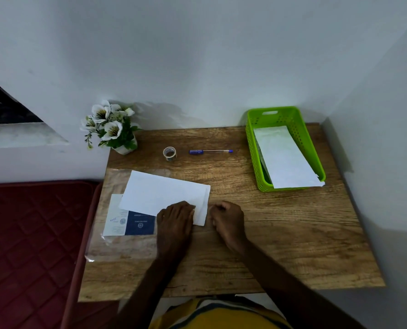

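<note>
A white envelope (159, 193) lies slanted on the wooden table (280, 233), its flap end at the right. My left hand (174, 219) presses flat on the envelope's near right corner. Just right of that edge sits my right hand (227, 219), fingers curled, touching or pinching the flap edge; the grip itself is hard to make out. Under the envelope lie a blue-and-white printed card (131, 224) and a clear plastic sleeve (117, 245).
A roll of clear tape (169, 153) and a blue pen (209, 151) lie toward the back. A green plastic basket (292, 115) at the back right holds another white envelope (285, 157). A pot of white flowers (112, 127) stands at the back left corner. A red mattress (31, 245) lies left of the table.
</note>
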The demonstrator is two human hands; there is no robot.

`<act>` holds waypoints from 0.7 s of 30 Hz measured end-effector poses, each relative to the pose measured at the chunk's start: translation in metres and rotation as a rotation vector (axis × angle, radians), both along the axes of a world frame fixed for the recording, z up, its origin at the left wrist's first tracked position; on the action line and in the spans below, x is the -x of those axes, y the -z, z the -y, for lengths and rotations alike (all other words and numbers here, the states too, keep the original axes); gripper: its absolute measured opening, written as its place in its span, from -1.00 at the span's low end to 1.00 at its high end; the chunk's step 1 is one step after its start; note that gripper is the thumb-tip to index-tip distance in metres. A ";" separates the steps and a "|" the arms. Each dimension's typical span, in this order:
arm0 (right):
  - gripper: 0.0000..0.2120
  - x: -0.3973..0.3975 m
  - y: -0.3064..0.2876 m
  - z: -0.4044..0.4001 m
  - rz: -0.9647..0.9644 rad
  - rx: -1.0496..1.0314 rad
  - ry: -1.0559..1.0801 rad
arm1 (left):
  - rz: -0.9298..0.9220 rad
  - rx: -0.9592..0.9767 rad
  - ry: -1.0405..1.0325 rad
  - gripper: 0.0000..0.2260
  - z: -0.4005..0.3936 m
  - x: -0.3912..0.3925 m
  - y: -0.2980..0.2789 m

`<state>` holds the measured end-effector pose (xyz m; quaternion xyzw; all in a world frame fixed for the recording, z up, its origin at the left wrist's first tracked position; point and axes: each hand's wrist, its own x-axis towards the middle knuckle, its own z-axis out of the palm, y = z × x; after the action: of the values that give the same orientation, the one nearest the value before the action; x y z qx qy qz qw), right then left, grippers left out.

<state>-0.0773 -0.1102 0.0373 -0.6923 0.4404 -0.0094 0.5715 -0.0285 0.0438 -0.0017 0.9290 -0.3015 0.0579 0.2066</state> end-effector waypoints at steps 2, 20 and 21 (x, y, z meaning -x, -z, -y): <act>-0.85 0.007 0.000 0.004 -0.007 -0.015 0.058 | -0.009 -0.042 0.014 -0.69 -0.005 -0.003 0.005; -0.63 0.015 -0.002 0.002 -0.079 0.527 -0.507 | -0.096 -0.096 0.069 -0.70 -0.005 -0.005 0.007; -0.62 0.017 -0.002 0.002 -0.082 0.612 -0.539 | -0.096 -0.082 0.060 -0.71 -0.004 -0.005 0.007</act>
<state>-0.0940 -0.1124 0.0390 -0.9208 0.2424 0.0378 0.3034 -0.0237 0.0477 -0.0084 0.9290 -0.3209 -0.0053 0.1842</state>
